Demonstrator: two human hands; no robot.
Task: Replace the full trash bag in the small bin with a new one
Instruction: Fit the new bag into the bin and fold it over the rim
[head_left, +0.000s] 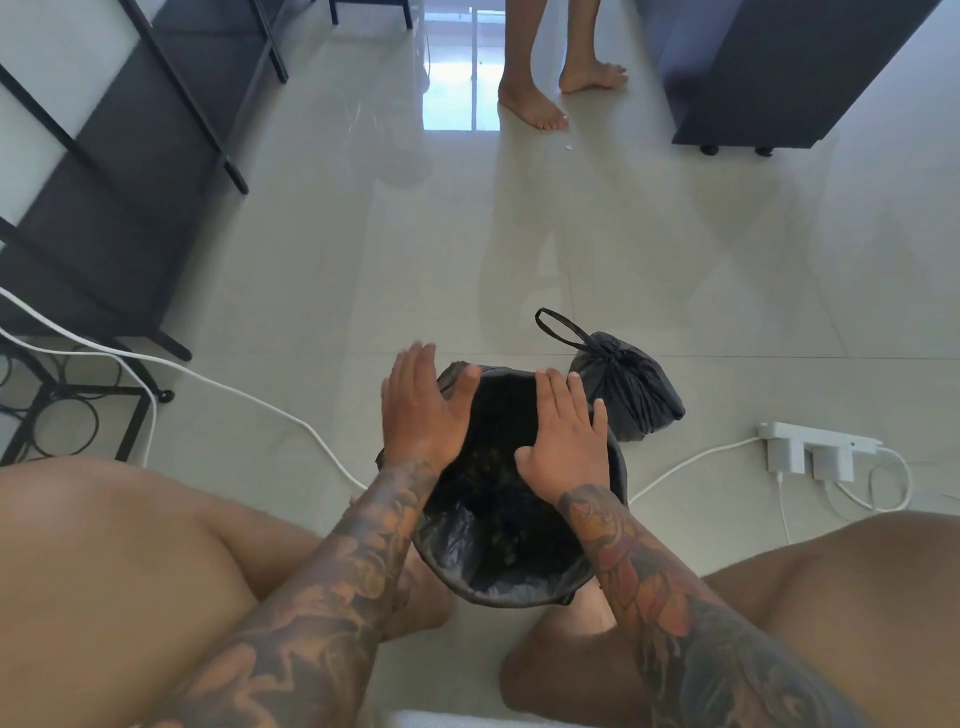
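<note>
The task is judged to be close to its end: a fresh black liner (467, 551) is seen lining the small bin (519, 600), which stands on the floor between the person's knees, and its edge looks folded over the rim at the near side. What seems left is the seating of the liner along the far rim, where plastic is bunched under the hands, and the carrying off of the old bag. At the left side of the bin, the left hand (421, 410) is held with fingers straight and spread, its thumb laid on the bunched plastic at the far left rim; nothing is gripped. Over the mouth of the bin, the right hand (563, 441) is spread flat, palm down, and appears to be pressed on the liner at the right rim, with nothing pinched. Just beyond the bin to the right, the full trash bag (631, 387) is set on the tiles, tied shut, its loop handle raised.
</note>
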